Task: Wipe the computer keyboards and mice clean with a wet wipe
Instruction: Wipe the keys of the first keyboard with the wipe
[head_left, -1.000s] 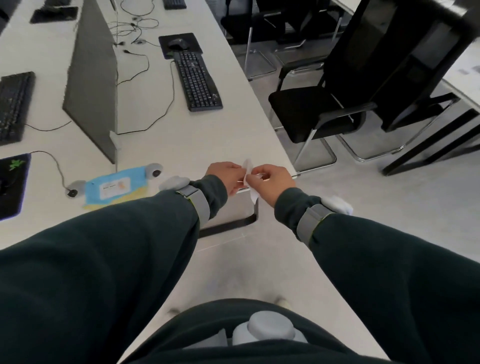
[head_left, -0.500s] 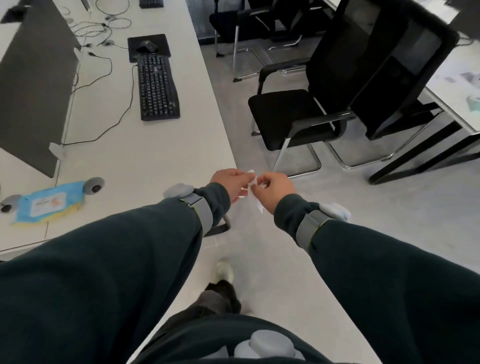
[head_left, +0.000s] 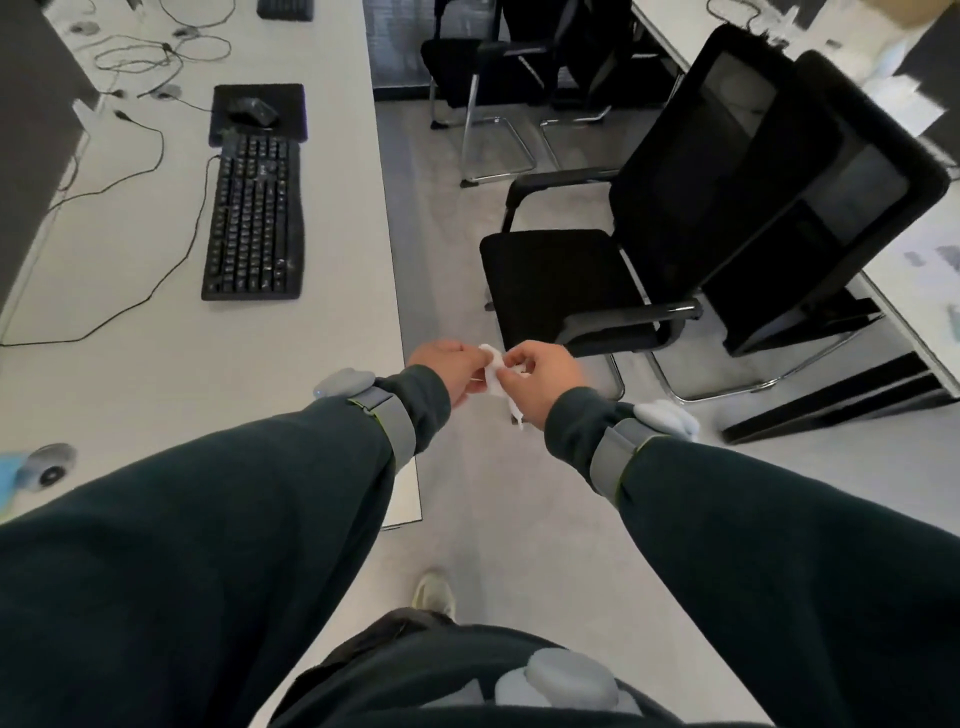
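A small white wet wipe (head_left: 493, 370) is pinched between my left hand (head_left: 448, 370) and my right hand (head_left: 540, 376), held over the floor just beyond the right edge of the white desk (head_left: 332, 322). A black keyboard (head_left: 254, 218) lies on that desk, up and to the left of my hands. Behind it a black mouse (head_left: 252, 110) rests on a dark mouse pad (head_left: 291, 111). Another keyboard (head_left: 284, 8) shows at the top edge.
A black armchair (head_left: 675, 244) stands close to the right of my hands, with more chairs (head_left: 488, 67) behind it. Cables (head_left: 140, 140) trail over the desk beside a grey divider (head_left: 31, 130). A blue wipe pack (head_left: 8, 475) sits at the left edge. My shoe (head_left: 434, 592) is on the grey floor.
The view has swung right and forward along the desk, so the keyboard looks nearer and the blue pack slid to the left edge. Both hands keep working the wipe between them.
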